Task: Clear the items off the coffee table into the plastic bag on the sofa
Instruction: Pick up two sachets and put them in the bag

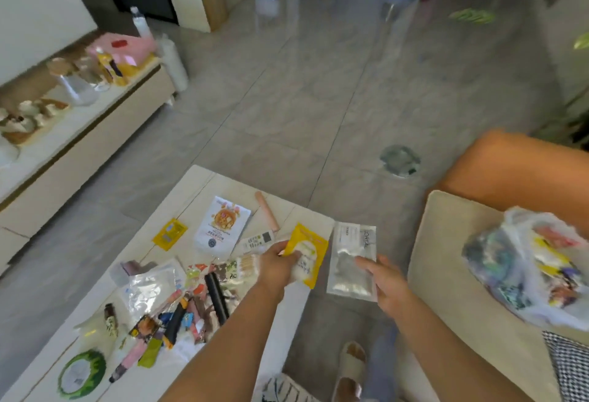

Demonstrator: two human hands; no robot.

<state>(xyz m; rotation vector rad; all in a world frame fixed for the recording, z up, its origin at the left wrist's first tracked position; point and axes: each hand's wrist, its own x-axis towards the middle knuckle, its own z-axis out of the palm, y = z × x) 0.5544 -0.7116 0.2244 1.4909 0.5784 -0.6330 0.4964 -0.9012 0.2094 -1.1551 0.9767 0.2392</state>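
So both hands are loaded right now. The left hand (276, 263) is closed around a yellow sachet (307, 253), fingers wrapped over its lower half, the top corner sticking up toward the middle of the frame. The right hand (387, 280) has a silver foil packet (352, 261) pinched along its right edge, thumb on top, the other fingers hidden behind it so I can't tell exactly how they sit. The packet hangs with its long side running roughly up-down in the picture, off the right edge of the coffee table (223, 184), over the floor gap.

What matters for the next move: the plastic bag (526, 267) is at the right edge of the frame, on the pale sofa cushion (446, 242), already stuffed with colourful bits. It's to the right of both hands and about level with them, and the right hand is clearly the nearer one. My guess is the silver packet swings over first and the yellow one follows, or gets passed across. I can't really make out where the bag's mouth is; it's a blurry crumple, so finding the opening could be the fiddly part.

Plenty still left on the table: an orange-and-white pouch (221, 226), a small yellow packet (170, 234), a pink tube (267, 212), and a messy pile of wrappers (178, 306) lower left. Not even halfway, I'd say.
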